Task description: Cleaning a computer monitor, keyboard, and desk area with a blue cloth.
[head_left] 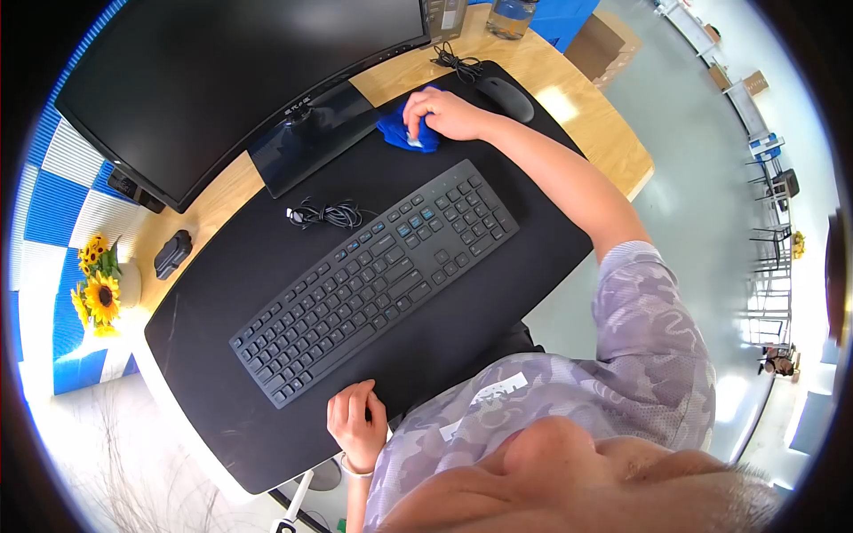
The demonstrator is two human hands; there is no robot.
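- Closest to the lens, part of the person's own head (569, 489) fills the lower edge; beyond it spreads a grey-purple camouflage-patterned short-sleeved shirt (569, 391).
- Left hand (357, 419), with a pale band (355, 466) at its wrist, rests at the near edge of a large black desk mat (200, 364); its fingers are bent and close together, and with the palm hidden I cannot tell whether they close on anything.
- Right hand (442, 115) reaches across to the far side of the mat; its fingers are pressed together, pinching a crumpled bright-blue cloth (393, 133).
- That cloth lies on the mat, between the glossy black monitor base (311, 140) and a dark rounded computer mouse (506, 98); it is beyond the upper right end of a long black full-size keyboard (378, 282), apart from it.
- Between keyboard and monitor base sits a bundled thin black cable (329, 213); another coiled black cable (458, 62) lies near the mouse.
- Large black-framed monitor (240, 80) stands at the back of the pale wooden desk (595, 115); yellow sunflowers (101, 298) in a white pot (130, 282) are at the left.
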